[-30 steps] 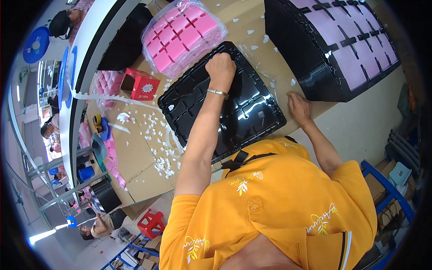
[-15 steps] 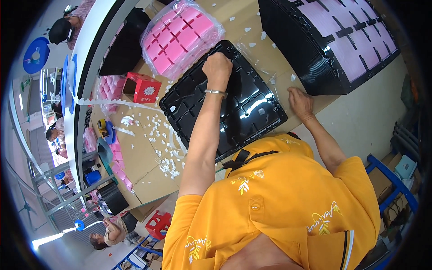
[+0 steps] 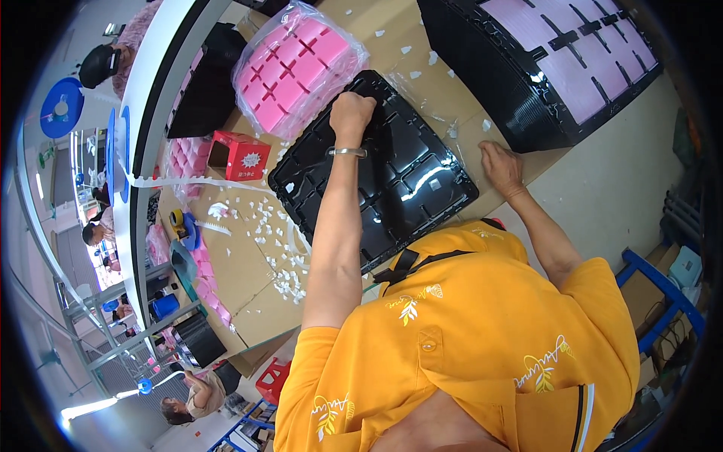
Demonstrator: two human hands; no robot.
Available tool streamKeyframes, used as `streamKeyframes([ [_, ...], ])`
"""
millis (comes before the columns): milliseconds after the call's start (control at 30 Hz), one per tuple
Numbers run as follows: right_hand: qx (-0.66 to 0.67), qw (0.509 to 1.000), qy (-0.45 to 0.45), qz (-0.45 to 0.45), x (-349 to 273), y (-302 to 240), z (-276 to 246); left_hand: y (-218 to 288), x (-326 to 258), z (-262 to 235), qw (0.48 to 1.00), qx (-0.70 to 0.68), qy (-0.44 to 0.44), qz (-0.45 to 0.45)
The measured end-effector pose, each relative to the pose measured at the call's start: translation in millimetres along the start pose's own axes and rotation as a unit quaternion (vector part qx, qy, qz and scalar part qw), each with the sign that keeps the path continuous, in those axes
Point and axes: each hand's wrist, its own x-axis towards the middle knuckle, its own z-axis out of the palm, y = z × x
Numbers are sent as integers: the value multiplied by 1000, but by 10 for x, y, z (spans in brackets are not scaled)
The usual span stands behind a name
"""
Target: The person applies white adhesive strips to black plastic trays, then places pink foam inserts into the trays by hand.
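Observation:
A glossy black plastic tray (image 3: 407,177) with square pockets lies on the cardboard-covered table in front of me. My left hand (image 3: 352,113) reaches across it, and its fingers are curled over the tray's far rim. A metal bangle sits on that wrist. My right hand (image 3: 501,167) lies flat on the table with its fingers spread, just beside the tray's right corner. Just past my left hand lies a plastic-wrapped bundle of pink foam blocks (image 3: 297,64).
A tall stack of black trays holding pink pads (image 3: 557,60) stands at the far right. A red box (image 3: 245,156), white scraps (image 3: 282,248) and a tape roll (image 3: 181,224) lie to the left. Other people work along the left. A blue frame (image 3: 666,290) stands at my right.
Both hands stay where they were on the tray's rim and on the table. Only the view has shifted slightly.

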Motion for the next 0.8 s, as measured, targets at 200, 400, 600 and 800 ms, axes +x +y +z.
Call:
streamKeyframes([
  [200, -8, 1000, -18, 18, -8, 16, 0, -120, -89, -42, 999, -34, -21, 13],
  [400, -1, 1000, 2, -3, 18, 6, 23, -547, -217, -141, 995, -79, 63, 14],
  [600, -8, 1000, 3, -28, -1, 45, 119, -1311, -722, -527, 794, -589, 142, -54],
  [800, -40, 999, -4, -24, -9, 70, 61, -2272, -1108, -518, 908, -340, 206, -132],
])
